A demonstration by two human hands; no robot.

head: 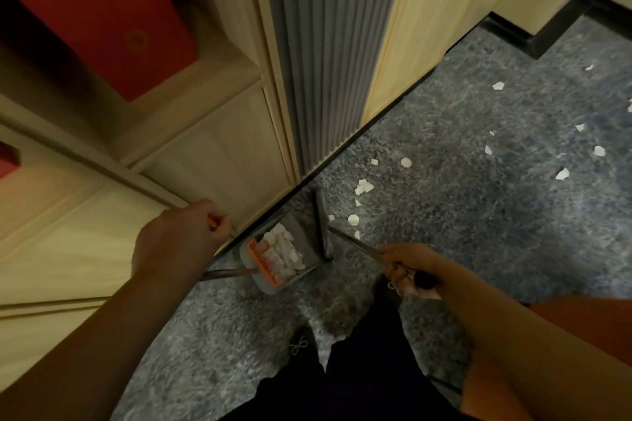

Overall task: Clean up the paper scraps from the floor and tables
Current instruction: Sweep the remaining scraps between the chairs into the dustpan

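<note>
— Grey plastic, that dustpan (pixel 290 249)? Where does it sit?

— Yes, grey with an orange comb strip along one edge. It stands on the speckled carpet (pixel 478 215), close against the base of the wooden cabinet (pixel 212 154). White paper scraps (pixel 284 249) are heaped inside it.

— And the hands?

— Left hand (pixel 184 232) is clenched around something orange, apparently the end of the dustpan's long handle (pixel 225 273); its metal shaft runs from under the wrist to the pan. Right hand (pixel 410 270) is just right of the dustpan, fingers curled round a thin metal broom handle (pixel 355 244) that slants down toward the pan's far side.

— More paper about?

— Loose scraps (pixel 362 186) lie on the carpet just beyond the dustpan, and others are scattered farther off to its right.

— Anything else?

— A red box (pixel 102 10) on a cabinet shelf, well above the dustpan, and a grey ribbed panel (pixel 325 61) beside the cabinet.
</note>
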